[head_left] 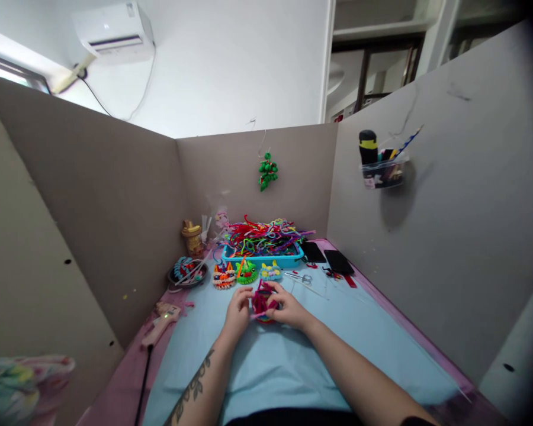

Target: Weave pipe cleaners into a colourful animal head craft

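A small round pipe-cleaner piece [260, 303], mostly magenta with other colours low on its side, is between my hands just above the blue cloth [275, 361]. My left hand [238, 309] grips its left side with bent fingers. On the right, my right hand [288, 306] curls thumb and fingers onto its top and edge. Fingers partly hide the piece. Just beyond it sit three finished-looking fuzzy pieces: an orange one [224, 276], a green one [247, 273] and a blue-and-yellow one [270, 271].
A blue tray [262, 260] heaped with pipe cleaners [266, 236] stands at the back. Scissors [305, 278] and two phones [337, 262] lie right of it. At left are a dark bowl [188, 273] and a corded glue gun [162, 324]. Grey partitions [257, 201] enclose the table.
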Action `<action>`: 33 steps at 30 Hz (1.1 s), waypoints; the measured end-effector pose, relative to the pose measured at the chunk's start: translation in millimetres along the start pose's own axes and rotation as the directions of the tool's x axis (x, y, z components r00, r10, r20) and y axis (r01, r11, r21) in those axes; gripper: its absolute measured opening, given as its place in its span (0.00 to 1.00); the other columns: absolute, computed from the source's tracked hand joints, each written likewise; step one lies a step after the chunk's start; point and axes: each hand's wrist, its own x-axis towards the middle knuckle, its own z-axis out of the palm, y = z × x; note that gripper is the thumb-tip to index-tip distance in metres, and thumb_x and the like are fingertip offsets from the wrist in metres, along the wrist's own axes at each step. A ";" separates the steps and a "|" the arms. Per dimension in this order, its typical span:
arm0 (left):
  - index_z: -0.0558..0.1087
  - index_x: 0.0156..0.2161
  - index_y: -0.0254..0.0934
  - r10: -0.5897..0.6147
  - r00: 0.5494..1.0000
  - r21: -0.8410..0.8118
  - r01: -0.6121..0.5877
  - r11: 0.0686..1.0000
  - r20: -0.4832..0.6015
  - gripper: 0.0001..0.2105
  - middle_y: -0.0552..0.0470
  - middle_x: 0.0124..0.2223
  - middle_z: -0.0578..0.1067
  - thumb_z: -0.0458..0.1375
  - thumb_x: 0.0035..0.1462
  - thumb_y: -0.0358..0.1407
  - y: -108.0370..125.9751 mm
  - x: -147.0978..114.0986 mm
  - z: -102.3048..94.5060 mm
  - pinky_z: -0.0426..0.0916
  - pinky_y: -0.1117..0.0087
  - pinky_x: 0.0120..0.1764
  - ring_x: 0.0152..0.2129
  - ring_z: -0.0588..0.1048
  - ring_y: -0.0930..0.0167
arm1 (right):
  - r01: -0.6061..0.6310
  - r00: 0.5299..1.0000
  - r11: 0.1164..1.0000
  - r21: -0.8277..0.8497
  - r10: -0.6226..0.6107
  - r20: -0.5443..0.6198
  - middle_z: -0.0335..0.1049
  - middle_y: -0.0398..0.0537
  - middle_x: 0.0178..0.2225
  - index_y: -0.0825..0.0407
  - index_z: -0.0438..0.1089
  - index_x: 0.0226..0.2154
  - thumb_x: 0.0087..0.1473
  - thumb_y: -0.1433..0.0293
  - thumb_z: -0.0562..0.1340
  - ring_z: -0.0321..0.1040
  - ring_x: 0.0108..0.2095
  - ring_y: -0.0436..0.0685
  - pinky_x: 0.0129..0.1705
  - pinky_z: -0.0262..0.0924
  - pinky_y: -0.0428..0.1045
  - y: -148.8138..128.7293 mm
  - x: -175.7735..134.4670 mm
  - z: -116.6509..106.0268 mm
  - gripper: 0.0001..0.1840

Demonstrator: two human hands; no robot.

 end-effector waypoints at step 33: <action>0.70 0.33 0.37 0.127 0.983 0.371 -0.167 0.913 0.131 0.06 0.50 0.31 0.70 0.51 0.56 0.35 34.3 -12.2 3.0 0.65 0.68 0.36 0.30 0.69 0.70 | -0.033 0.989 0.991 -0.131 0.013 -0.147 0.56 0.53 0.52 0.52 0.71 0.26 0.45 0.67 0.63 0.56 0.54 0.61 0.55 0.51 0.55 8.4 2.5 6.3 0.05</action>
